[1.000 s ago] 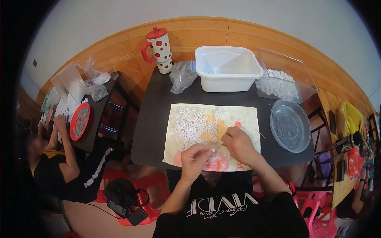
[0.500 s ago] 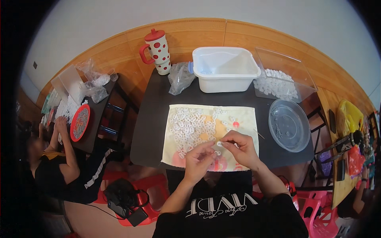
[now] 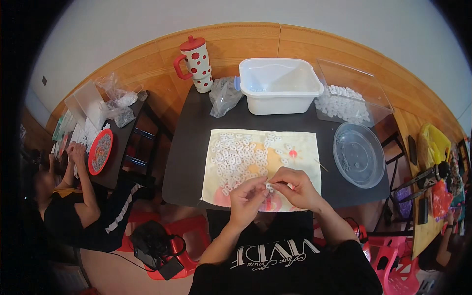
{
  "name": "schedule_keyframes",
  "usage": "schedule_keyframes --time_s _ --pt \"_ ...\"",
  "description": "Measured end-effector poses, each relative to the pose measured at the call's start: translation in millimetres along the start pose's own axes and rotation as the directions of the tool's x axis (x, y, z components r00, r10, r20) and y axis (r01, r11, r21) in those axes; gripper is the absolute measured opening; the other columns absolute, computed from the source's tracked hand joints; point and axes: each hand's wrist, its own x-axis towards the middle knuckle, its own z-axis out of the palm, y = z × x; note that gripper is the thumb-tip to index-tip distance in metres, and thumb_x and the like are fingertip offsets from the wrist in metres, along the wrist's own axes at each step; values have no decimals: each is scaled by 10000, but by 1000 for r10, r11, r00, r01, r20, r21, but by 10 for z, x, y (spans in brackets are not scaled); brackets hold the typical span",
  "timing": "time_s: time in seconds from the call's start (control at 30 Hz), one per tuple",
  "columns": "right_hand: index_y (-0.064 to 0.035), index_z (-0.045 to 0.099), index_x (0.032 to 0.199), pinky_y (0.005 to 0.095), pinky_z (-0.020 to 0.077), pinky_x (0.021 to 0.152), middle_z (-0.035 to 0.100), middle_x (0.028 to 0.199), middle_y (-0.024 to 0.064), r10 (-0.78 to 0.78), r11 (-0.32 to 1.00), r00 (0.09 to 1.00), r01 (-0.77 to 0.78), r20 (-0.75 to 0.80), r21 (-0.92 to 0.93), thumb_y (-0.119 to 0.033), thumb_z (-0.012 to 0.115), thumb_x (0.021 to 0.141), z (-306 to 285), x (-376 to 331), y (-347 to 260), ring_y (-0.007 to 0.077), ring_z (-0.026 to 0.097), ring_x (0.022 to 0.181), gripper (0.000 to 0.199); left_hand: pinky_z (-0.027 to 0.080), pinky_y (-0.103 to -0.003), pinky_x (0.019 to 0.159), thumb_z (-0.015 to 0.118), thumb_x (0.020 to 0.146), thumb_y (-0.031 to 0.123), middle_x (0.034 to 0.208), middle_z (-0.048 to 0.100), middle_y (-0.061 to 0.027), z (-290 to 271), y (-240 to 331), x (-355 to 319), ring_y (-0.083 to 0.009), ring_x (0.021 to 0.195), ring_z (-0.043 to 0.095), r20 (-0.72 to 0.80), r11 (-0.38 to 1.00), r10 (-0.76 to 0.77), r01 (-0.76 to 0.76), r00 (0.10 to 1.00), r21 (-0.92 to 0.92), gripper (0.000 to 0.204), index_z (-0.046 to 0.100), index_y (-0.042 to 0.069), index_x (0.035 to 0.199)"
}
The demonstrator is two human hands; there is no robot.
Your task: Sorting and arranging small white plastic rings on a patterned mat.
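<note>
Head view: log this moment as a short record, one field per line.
Left hand: left hand, fingertips at a small white piece
Right hand: right hand, fingertips at the same spot; exact grip too small to tell
Under the hands: pale patterned cloth on a dark table
On the cloth: many loose white pieces, mostly toward the left
Far side: spotted tumbler, plastic bag, white tub
Right side: round clear dish
</note>
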Motion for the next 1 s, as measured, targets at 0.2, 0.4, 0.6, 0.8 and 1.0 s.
schedule_keyframes --time_s 0.2,0.4,0.6,0.8,1.0 --pt "20 677 1026 256 471 708 647 870 80 111 990 994 -112 9 86 94 651 861 33 -91 70 130 612 793 182 506 -227 766 646 896 -75 957 652 -21 -11 -166 -23 -76 849 616 -54 999 30 -28 998 26 324 658 -12 1213" --pt "16 663 984 287 485 703 654 898 110 75 997 997 -75 0 -22 97 651 842 59 -158 325 201 637 796 163 513 -293 749 658 828 -81 893 656 -94 30 -76 59 -190 832 653 5 922 110 -104 994 374 274 680 -15 1094" --pt "-17 665 947 386 493 683 628 884 133 -96 943 994 105 41 -315 77 640 770 125 -154 392 326 619 803 202 461 -445 715 651 724 -74 864 667 -141 34 -48 109 -363 805 576 183 519 380 -373 907 770 246 672 -3 959" --pt "-23 662 939 420 491 713 605 906 126 -248 848 965 257 81 -463 9 647 717 104 -227 342 335 601 847 225 459 -434 729 664 726 -61 840 662 -132 20 67 148 -352 807 583 248 566 339 -407 907 717 199 665 4 915" --pt "-17 654 883 393 477 743 577 925 109 -332 813 938 338 98 -474 -26 639 727 181 -253 304 306 571 854 157 471 -378 728 712 699 -57 846 679 -117 -50 44 86 -308 820 584 284 541 323 -422 903 728 148 691 4 832"
